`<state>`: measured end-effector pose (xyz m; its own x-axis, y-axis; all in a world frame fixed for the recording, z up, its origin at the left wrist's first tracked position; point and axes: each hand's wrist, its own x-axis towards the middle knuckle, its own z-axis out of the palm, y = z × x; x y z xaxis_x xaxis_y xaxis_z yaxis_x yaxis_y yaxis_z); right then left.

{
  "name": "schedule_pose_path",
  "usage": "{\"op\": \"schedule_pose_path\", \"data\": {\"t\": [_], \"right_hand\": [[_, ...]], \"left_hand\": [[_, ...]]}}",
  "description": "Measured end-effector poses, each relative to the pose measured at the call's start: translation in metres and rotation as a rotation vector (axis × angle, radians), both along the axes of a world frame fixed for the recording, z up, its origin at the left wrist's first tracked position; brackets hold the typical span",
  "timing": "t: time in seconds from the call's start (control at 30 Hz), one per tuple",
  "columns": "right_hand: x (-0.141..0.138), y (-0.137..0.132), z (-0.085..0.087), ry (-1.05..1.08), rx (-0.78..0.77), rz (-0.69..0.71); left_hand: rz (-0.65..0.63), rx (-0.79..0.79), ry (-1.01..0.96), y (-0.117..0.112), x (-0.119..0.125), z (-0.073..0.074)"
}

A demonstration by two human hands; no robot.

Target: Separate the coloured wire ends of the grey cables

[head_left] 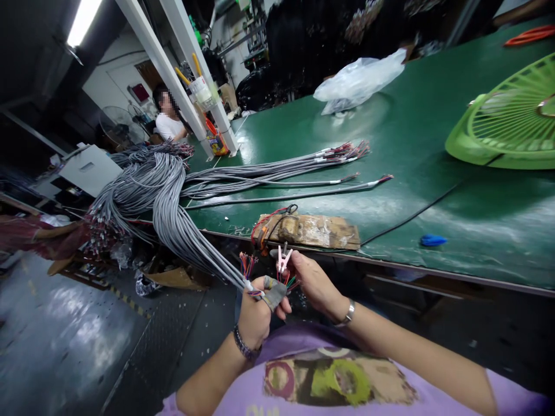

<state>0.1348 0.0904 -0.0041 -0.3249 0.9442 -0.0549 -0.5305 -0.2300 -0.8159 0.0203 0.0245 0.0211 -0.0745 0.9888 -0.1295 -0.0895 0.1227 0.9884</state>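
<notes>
My left hand [255,315] is closed around the end of a grey cable [203,251] whose stripped coloured wires [247,264] fan out above my fist; a grey cover sits on one finger. My right hand [313,281] is closed on a small pink clip-like tool [283,259], held at the coloured wire ends just right of my left hand. Both hands are in front of my chest, below the edge of the green table [433,196]. The cable runs up and left into a thick bundle of grey cables [147,185] draped over the table's corner.
Finished grey cables [277,170] lie across the green table. A brown block with red and black wires [310,230] sits at the near edge. A green fan grille [507,118], a plastic bag [359,81] and a blue object [432,240] lie further right. Another person [167,118] sits far left.
</notes>
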Motion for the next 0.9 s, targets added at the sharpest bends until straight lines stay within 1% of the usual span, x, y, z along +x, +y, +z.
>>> {"op": "schedule_pose_path", "data": {"t": [0.07,0.17,0.23,0.3,0.4,0.5,0.6,0.7,0.8,0.9], "right_hand": [[-0.001,0.002,-0.001,0.070,-0.079,0.078],[-0.003,0.007,-0.002,0.232,-0.265,0.202],[-0.004,0.009,-0.002,0.301,-0.342,0.218],[-0.005,0.010,-0.002,0.338,-0.374,0.191],[-0.006,0.009,-0.002,0.341,-0.399,0.154],[-0.007,0.009,-0.002,0.337,-0.421,0.147],[-0.006,0.008,-0.002,0.346,-0.422,0.153],[-0.004,0.006,0.001,0.353,-0.419,0.191],[-0.001,0.004,0.003,0.360,-0.408,0.249],[0.002,0.002,0.002,0.334,-0.331,0.242]], "left_hand": [[-0.004,-0.010,-0.009,0.001,0.000,-0.001],[0.010,-0.016,-0.030,0.002,-0.001,-0.002],[0.016,-0.022,-0.038,0.002,-0.001,-0.003],[0.014,-0.029,-0.032,0.002,-0.001,-0.004],[0.010,-0.033,-0.020,0.002,-0.002,-0.006],[0.009,-0.039,-0.014,0.003,-0.002,-0.007],[0.011,-0.035,-0.001,0.002,-0.002,-0.007],[0.012,-0.015,0.013,-0.002,-0.003,-0.005],[0.020,0.010,0.041,-0.007,-0.004,-0.005],[0.045,0.039,0.071,-0.011,-0.004,-0.007]]}}
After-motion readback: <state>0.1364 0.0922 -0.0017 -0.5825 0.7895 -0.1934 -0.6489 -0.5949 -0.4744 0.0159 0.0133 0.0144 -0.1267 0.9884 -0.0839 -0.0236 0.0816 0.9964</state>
